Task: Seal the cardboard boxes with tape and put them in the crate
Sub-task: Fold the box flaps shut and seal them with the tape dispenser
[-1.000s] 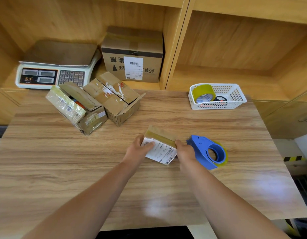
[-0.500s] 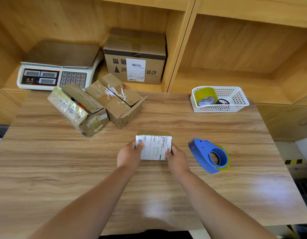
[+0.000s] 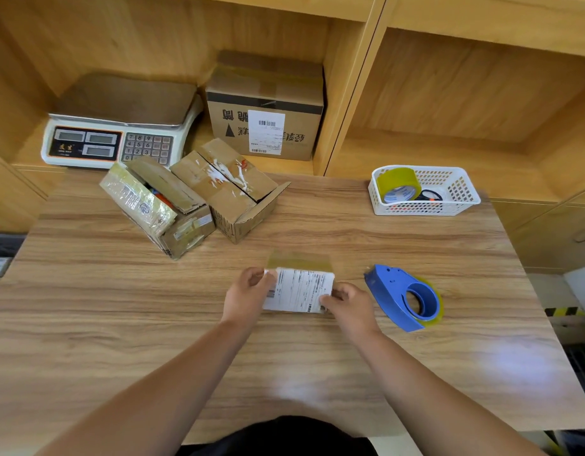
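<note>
Two-handed, gripped the small labelled box (image 3: pixel 299 291) near the middle of the surface (image 3: pixel 120 324), with the left hand (image 3: pixel 248 297) curled round its left end and the right hand (image 3: pixel 350 302) pinching its near right corner, fingers of both clenched on the cardboard. Saw a yellowish tape strip (image 3: pixel 299 261) along the far top edge, seemingly overhanging; could not tell how firmly stuck. Judged the risks thus: might fold that loose tape onto itself or crease it if pressed down unevenly; might leave a seam open if rubbed only at the ends; might knock the blue tape dispenser (image 3: pixel 404 297), lying just beside the right hand, when turning the box. Found no crate in view, so might have to search for one while carrying. Counted one box in hand; two more at the far left, touching each other, namely a film-wrapped open box (image 3: pixel 159 205) and a torn-topped box (image 3: pixel 231 189), apparently unsealed; one large box (image 3: pixel 264 103) on the shelf; one dispenser; one white basket (image 3: pixel 462 205) holding one tape roll (image 3: pixel 398 185); one weighing scale (image 3: pixel 120 126).
</note>
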